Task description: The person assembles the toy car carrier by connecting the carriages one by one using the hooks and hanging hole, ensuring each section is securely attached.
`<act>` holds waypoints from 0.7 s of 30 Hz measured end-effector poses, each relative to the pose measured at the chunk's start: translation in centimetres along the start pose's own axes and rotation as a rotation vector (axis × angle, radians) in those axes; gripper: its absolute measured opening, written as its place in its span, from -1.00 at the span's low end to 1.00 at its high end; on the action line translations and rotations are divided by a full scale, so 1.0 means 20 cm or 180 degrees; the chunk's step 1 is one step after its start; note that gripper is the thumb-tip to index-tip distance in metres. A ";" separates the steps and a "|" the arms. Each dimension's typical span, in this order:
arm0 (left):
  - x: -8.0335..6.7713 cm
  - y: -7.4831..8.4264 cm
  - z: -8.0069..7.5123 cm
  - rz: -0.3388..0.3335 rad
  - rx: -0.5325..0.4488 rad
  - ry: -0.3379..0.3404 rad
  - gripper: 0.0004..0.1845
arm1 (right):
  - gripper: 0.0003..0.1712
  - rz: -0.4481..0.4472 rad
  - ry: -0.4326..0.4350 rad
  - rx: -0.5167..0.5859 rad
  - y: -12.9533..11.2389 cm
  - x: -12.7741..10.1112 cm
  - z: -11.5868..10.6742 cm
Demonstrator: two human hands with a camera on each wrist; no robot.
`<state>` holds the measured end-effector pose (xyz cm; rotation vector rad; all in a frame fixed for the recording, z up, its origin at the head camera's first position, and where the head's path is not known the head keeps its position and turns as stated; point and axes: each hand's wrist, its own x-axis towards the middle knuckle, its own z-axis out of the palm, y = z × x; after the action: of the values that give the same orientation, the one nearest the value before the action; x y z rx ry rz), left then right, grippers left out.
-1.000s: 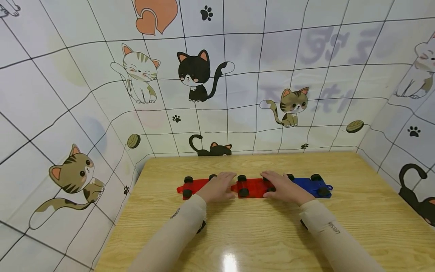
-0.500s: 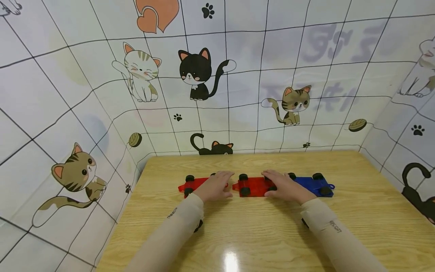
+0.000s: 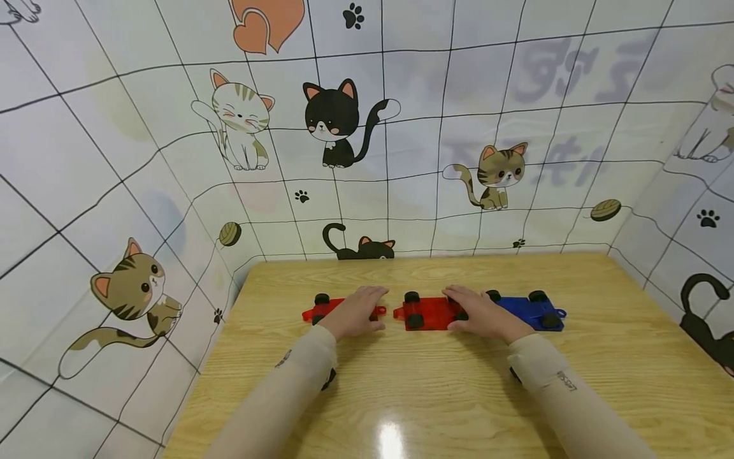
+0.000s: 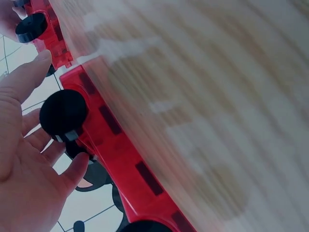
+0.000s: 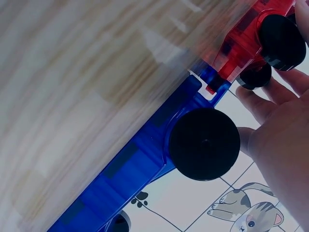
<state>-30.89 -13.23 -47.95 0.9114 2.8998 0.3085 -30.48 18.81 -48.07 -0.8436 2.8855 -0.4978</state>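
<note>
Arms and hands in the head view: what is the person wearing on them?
Both arms wear long, snug beige sleeves ending at the wrists. The right sleeve bears small dark lettering, too small to read; the left has a small dark mark. Both the left hand and right hand are bare, no gloves or rings visible.

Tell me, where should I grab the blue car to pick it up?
Pinch the blue car across its flat body, between the front and back wheels, coming from above. It lies low on the table, and its right end is free; the right hand covers the left end.

Head view looks down; wrist views (close, blurred) share the toy carts (image 3: pixel 432 312).
</note>
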 end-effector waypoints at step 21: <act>-0.06 -0.13 0.00 -0.0050 0.0020 0.0188 -0.15 | -0.08 0.0044 -0.0089 0.0038 0.00 0.00 -0.01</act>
<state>-31.24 -16.01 -48.56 0.8951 2.9617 0.3309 -30.56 18.76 -47.90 -0.8218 2.8579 -0.4975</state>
